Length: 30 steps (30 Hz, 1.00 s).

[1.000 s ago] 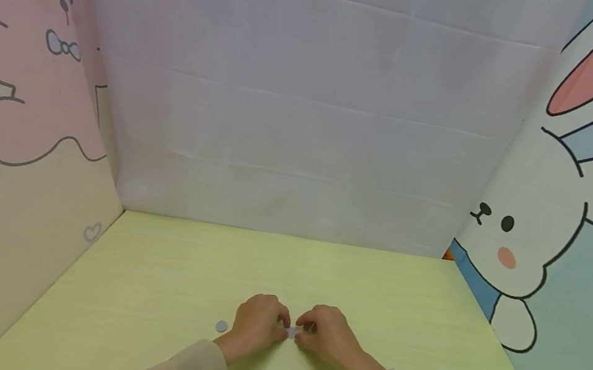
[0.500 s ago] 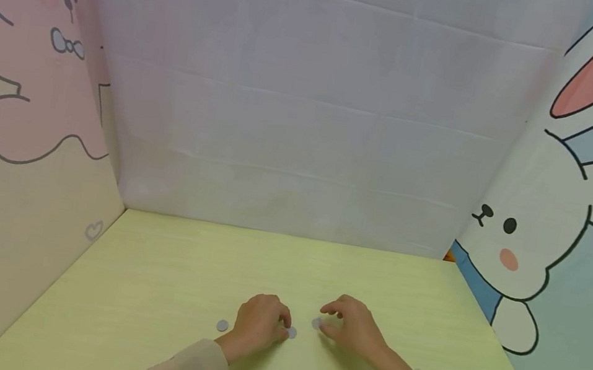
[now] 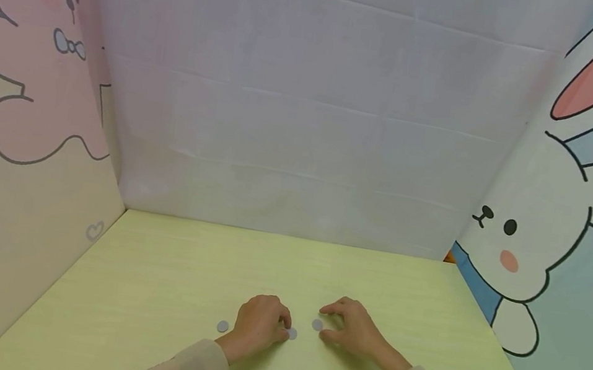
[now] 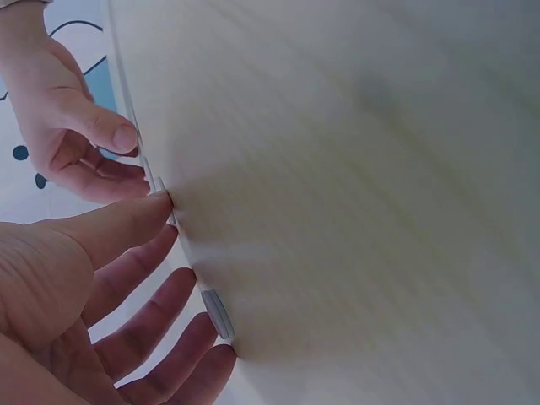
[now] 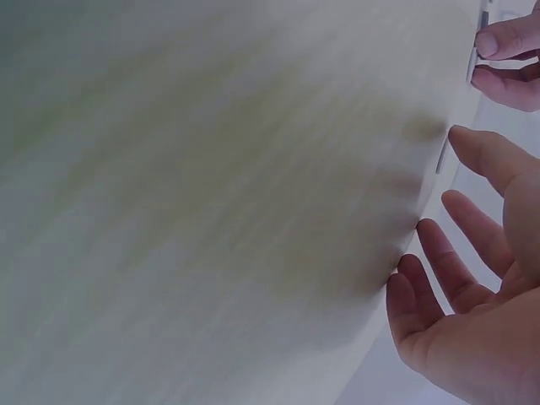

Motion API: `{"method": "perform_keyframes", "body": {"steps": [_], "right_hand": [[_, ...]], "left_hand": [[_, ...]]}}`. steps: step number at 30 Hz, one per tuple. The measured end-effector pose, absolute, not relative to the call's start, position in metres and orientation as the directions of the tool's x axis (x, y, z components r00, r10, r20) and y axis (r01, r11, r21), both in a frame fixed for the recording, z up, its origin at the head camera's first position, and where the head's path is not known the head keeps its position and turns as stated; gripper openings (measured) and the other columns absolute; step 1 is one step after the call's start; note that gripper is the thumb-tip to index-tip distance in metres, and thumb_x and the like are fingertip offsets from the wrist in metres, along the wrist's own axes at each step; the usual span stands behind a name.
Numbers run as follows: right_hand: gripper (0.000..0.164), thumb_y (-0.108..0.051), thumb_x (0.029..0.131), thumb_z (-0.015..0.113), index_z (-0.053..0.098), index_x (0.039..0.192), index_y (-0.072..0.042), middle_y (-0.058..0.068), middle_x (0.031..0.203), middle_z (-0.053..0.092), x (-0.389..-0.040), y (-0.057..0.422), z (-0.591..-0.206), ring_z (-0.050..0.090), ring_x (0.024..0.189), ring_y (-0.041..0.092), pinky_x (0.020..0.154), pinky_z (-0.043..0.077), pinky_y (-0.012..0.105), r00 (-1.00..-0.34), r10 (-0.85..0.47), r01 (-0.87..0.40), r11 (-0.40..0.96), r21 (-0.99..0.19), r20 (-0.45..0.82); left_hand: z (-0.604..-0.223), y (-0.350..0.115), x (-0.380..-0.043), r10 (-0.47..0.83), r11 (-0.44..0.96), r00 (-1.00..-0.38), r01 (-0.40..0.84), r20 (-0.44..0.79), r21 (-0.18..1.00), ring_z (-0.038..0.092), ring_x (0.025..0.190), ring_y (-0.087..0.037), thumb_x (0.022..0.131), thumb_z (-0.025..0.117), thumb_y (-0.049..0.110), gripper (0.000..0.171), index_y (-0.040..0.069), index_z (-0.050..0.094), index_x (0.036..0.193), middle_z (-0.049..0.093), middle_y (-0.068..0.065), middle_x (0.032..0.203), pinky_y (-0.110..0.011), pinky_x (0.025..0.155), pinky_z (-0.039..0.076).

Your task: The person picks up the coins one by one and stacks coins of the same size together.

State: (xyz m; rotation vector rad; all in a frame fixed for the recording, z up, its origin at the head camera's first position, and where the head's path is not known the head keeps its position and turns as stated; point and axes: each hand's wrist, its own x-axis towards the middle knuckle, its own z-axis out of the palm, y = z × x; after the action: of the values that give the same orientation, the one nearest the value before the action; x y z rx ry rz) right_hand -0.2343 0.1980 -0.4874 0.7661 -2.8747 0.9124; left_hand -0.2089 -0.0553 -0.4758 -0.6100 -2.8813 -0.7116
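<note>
Three small flat grey discs lie on the pale yellow table (image 3: 189,271). My left hand (image 3: 258,321) pinches the edge of the middle disc (image 3: 293,334) between thumb and index finger. Its other fingertips rest on the tabletop in the left wrist view. My right hand (image 3: 359,327) is spread around the right disc (image 3: 317,325), thumb and index finger parted on either side of it. From the right wrist camera, this disc shows as a thin edge (image 5: 441,156) beside the thumb. The left disc (image 3: 223,326) lies outside the left hand, close to its wrist.
A white sheet (image 3: 294,116) hangs behind the table. On the left stands a panel with a pink bear (image 3: 49,96), and on the right one with a white rabbit (image 3: 531,241). Pale sleeves (image 3: 197,362) cover both forearms.
My right hand has moved right and away from the left hand, bringing a disc with it, then parted its fingers from that disc. The left hand has stayed at the middle disc.
</note>
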Motion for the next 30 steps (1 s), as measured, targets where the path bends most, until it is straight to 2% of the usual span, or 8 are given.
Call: {"method": "perform_keyframes", "body": {"steps": [10,30], "right_hand": [[0.026,-0.024,0.086,0.09,0.082,0.109,-0.015,0.001,0.108,0.064,-0.2331,0.1988,-0.4897,0.056,0.105,0.022,0.089,0.048,0.041,-0.875,-0.454,-0.47,0.709,-0.525,0.17],[0.016,-0.022,0.088,0.088,0.084,0.103,-0.015,-0.002,0.102,0.066,-0.2366,0.1954,-0.4884,0.059,0.098,0.021,0.086,0.05,0.04,-0.863,-0.461,-0.501,0.73,-0.465,0.207]], "left_hand": [[-0.4797,-0.0555,-0.2097,0.363,0.802,-0.909,0.417,0.204,0.428,0.052,0.075,-0.007,0.078,0.096,0.023,0.013,0.022,0.082,0.079,0.064,0.008,0.082,-0.026,0.063,0.047],[-0.4779,-0.0552,-0.2108,0.362,0.787,-0.906,0.423,0.219,0.448,0.048,0.071,-0.006,0.078,0.095,0.019,0.012,0.02,0.082,0.078,0.063,0.009,0.079,-0.025,0.06,0.043]]}}
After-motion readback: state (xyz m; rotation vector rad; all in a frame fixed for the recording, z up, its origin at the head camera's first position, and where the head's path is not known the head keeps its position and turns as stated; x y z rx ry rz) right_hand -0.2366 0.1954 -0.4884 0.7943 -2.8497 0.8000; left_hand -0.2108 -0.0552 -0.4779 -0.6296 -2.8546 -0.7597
